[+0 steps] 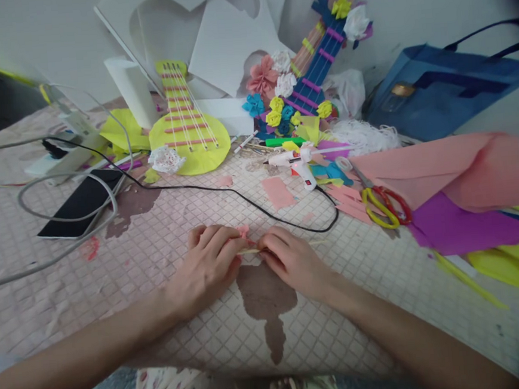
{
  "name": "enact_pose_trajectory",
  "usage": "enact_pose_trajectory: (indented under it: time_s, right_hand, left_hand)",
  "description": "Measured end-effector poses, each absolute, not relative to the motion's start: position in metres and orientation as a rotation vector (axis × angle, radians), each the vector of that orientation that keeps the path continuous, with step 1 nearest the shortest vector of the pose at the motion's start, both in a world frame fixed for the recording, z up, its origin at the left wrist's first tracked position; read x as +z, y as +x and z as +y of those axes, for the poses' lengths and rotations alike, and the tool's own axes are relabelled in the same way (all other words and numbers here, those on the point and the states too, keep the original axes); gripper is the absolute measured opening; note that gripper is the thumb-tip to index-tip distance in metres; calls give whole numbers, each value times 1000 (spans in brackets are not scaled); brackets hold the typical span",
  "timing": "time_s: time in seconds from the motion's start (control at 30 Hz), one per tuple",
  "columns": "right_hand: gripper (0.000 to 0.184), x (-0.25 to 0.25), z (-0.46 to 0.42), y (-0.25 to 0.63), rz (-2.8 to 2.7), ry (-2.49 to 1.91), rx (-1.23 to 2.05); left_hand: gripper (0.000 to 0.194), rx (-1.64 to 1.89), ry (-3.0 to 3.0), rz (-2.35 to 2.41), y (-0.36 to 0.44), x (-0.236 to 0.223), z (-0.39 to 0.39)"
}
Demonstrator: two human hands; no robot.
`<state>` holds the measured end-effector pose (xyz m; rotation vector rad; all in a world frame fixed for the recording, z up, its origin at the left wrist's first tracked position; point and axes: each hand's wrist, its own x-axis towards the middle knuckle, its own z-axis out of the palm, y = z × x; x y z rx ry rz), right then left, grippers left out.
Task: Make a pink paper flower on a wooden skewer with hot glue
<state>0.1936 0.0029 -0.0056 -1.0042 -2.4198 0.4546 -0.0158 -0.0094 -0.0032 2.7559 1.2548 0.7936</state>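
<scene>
A thin pale wooden stick lies level between my two hands, low over the table. My left hand is closed, its fingers pinching the stick's left end. A small piece of pink crepe paper pokes up beside these fingertips. My right hand is closed too, thumb and fingers pressed on the stick where a bit of pink shows. The fingers hide how paper and stick meet. Beyond my hands stand a yellow paper guitar with white strings and a blue guitar with paper flowers.
A white glue gun lies ahead, its black cord looping near my hands. Scissors, pink crepe paper and purple paper lie at right. A black tablet-like slab and power strip are at left.
</scene>
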Motion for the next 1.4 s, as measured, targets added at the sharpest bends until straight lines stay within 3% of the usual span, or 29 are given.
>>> enact_pose_trajectory:
  time_s: [0.43,1.4]
  right_hand:
    - [9,-9,2,191,-2416,-1006,454]
    - [11,-9,2,190,-2429,-1000,380]
  left_hand:
    - [11,783,2787,1280,-14,-3,-11]
    - [11,809,2885,1359,-11,-3,-13]
